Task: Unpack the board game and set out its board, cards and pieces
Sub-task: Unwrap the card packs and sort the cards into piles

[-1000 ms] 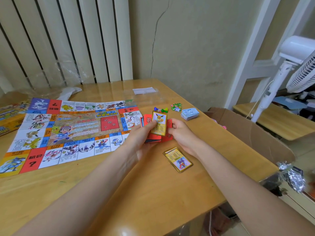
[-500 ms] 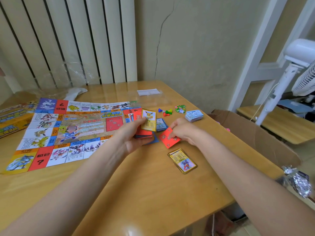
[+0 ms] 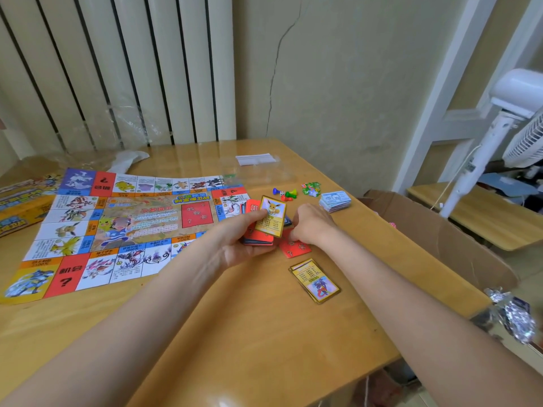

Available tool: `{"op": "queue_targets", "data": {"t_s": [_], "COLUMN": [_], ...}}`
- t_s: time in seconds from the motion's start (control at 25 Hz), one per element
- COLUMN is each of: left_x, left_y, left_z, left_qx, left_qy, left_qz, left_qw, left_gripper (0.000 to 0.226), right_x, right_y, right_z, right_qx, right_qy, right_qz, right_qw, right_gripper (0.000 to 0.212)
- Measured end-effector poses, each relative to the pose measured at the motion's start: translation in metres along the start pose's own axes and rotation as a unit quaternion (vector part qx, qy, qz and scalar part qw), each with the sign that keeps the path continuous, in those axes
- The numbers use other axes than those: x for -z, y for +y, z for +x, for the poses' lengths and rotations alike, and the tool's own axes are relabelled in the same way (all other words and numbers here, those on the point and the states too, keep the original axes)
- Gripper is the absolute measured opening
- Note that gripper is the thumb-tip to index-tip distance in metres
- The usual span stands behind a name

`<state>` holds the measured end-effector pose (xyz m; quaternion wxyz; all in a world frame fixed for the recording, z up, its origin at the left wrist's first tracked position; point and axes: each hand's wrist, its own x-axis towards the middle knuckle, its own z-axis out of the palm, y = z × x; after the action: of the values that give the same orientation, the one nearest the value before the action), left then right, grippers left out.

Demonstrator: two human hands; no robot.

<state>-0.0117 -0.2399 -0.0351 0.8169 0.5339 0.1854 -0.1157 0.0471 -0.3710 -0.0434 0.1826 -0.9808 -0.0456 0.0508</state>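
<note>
The game board lies unfolded on the left of the wooden table. My left hand grips a stack of red and blue cards with a yellow creature card on top under the thumb. My right hand sits at the stack's right edge with curled fingers; what they hold is hidden. A red card lies flat on the table partly under that hand. A small pile of yellow cards lies nearer to me. Coloured pawns, green tokens and a stack of paper money sit beyond.
The yellow game box rests at the far left. A clear plastic bag lies at the back of the table. An open cardboard box stands off the right edge, with a white fan and crumpled foil nearby.
My right hand laid a red card on the table and has come back to the stack's edge. My left hand kept its grip on the stack.
</note>
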Motion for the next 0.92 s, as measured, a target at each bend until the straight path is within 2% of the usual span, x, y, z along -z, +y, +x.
{"op": "queue_targets", "data": {"t_s": [0.08, 0.16, 0.24, 0.32, 0.4, 0.44, 0.6, 0.76, 0.92], "left_x": [0.007, 0.014, 0.016, 0.016, 0.017, 0.018, 0.024, 0.027, 0.033], "left_y": [0.017, 0.036, 0.048, 0.050, 0.048, 0.047, 0.038, 0.031, 0.018], "left_z": [0.004, 0.011, 0.017, 0.021, 0.026, 0.028, 0.036, 0.036, 0.035], "left_qx": [-0.025, -0.044, -0.050, -0.051, -0.045, -0.042, -0.023, -0.015, -0.027], "left_qy": [0.016, 0.033, 0.044, 0.050, 0.049, 0.047, 0.050, 0.061, 0.087], "left_qz": [0.001, -0.011, -0.020, -0.026, -0.025, -0.024, -0.039, -0.050, -0.063], "left_qw": [1.000, 0.998, 0.998, 0.997, 0.997, 0.998, 0.998, 0.997, 0.994], "left_gripper": [0.009, 0.010, 0.011, 0.010, 0.011, 0.011, 0.010, 0.009, 0.012], "right_x": [0.011, 0.019, 0.018, 0.008, -0.005, -0.009, -0.015, -0.014, -0.017], "right_y": [-0.002, -0.005, -0.014, -0.025, -0.033, -0.035, -0.033, -0.035, -0.036], "right_z": [0.009, 0.019, 0.028, 0.036, 0.041, 0.042, 0.047, 0.048, 0.050], "right_qx": [0.000, -0.001, 0.006, 0.018, 0.025, 0.029, 0.071, 0.076, 0.079], "right_qy": [0.016, 0.024, -0.002, -0.035, -0.042, -0.040, -0.021, -0.046, -0.036], "right_qz": [0.040, 0.079, 0.063, 0.018, -0.024, -0.036, -0.057, -0.066, -0.088], "right_qw": [0.999, 0.997, 0.998, 0.999, 0.999, 0.998, 0.996, 0.994, 0.992], "right_gripper": [0.013, 0.029, 0.041, 0.039, 0.064, 0.070, 0.059, 0.054, 0.045]}}
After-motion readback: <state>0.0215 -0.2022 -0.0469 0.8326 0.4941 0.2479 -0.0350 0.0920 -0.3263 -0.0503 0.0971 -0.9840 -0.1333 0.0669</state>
